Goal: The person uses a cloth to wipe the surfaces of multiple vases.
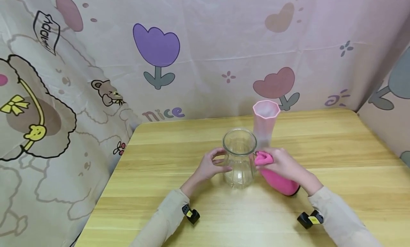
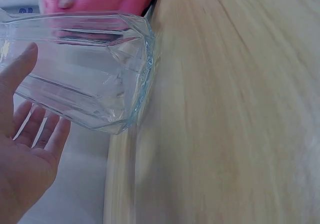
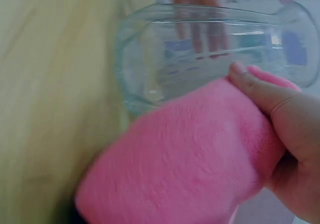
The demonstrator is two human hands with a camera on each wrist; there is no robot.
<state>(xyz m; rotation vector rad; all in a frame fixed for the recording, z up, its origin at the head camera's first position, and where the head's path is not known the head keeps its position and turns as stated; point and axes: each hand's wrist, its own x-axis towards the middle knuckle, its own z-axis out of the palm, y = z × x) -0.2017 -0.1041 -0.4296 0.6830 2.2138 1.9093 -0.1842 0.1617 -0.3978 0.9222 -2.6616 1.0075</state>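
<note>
A clear glass vase (image 1: 239, 168) with a flared rim stands upright on the wooden table. My left hand (image 1: 211, 165) is at its left side, thumb and fingers spread about the glass; in the left wrist view the fingers (image 2: 47, 129) are nearly straight beside the wall. On the other side my right hand (image 1: 282, 163) grips a bright pink cloth (image 1: 278, 181), bunched between thumb and fingers. The cloth hangs down toward the table, and its dark edge shows at the bottom. In the right wrist view the cloth (image 3: 180, 149) overlaps the vase (image 3: 200, 48).
Just behind the glass vase stands a tall pink vase (image 1: 264, 126) with a faceted rim, close to my right hand. The wooden table (image 1: 160, 143) ends at a patterned cloth backdrop (image 1: 205, 62) behind and on both sides.
</note>
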